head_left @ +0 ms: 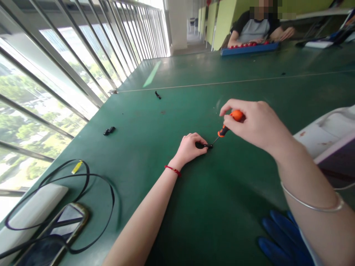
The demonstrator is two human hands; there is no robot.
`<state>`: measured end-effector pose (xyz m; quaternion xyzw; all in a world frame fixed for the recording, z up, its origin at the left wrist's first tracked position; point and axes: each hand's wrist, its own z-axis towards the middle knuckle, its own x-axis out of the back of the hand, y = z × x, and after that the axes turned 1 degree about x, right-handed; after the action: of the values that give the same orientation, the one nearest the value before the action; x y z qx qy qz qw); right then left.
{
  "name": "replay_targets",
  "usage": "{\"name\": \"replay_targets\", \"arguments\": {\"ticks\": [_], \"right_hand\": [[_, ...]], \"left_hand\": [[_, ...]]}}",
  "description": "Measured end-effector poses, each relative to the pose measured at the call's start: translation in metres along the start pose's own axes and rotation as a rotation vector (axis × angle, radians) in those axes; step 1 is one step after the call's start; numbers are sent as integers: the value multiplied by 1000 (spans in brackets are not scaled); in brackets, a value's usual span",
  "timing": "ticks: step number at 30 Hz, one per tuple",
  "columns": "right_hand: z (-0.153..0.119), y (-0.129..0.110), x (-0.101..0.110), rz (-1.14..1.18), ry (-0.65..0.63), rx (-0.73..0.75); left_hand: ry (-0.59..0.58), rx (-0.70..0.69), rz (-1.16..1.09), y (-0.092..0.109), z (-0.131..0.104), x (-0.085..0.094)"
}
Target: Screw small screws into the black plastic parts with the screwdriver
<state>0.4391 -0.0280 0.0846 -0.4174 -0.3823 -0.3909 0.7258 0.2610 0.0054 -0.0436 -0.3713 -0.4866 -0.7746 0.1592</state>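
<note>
My left hand (pixel 192 147) presses a small black part (pixel 203 146) against the green table, thumb and fingers closed around it. What kind of part it is I cannot make out. In my right hand (pixel 253 120) is a screwdriver (pixel 222 131) with an orange and black handle, gripped near its orange end. The screwdriver slants down to the left, and its tip meets the right end of the black part or lies very close to it. Two more small black pieces lie apart on the table, one at the left (pixel 109 130) and one farther back (pixel 158 95).
At front left lie a phone (pixel 69 221), a white block (pixel 50 197) and a looped black cable (pixel 113 199). A blue glove (pixel 280 232) is under my right forearm. Railings (pixel 91 44) run along the left edge. Across the table a person (pixel 253 27) sits behind a blue tray (pixel 249 50).
</note>
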Motion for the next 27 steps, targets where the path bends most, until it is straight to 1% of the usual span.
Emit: {"name": "replay_targets", "arguments": {"ticks": [2, 6, 13, 17, 19, 24, 27], "right_hand": [[1, 2, 0, -22, 10, 5], [0, 5, 2, -31, -45, -18], [-1, -1, 4, -12, -58, 0], [3, -3, 7, -23, -138, -8], [5, -2, 9, 24, -184, 10], [4, 3, 6, 149, -152, -33], [3, 3, 4, 234, -194, -29]], "left_hand": [[0, -2, -3, 0, 0, 0], [4, -35, -20, -2, 0, 0], [-3, -53, 0, -3, -4, 1], [-9, -62, 43, -1, -9, 3], [4, -57, 63, -1, -12, 4], [17, -25, 78, 0, -21, 8], [14, -12, 63, 1, -23, 10]]}}
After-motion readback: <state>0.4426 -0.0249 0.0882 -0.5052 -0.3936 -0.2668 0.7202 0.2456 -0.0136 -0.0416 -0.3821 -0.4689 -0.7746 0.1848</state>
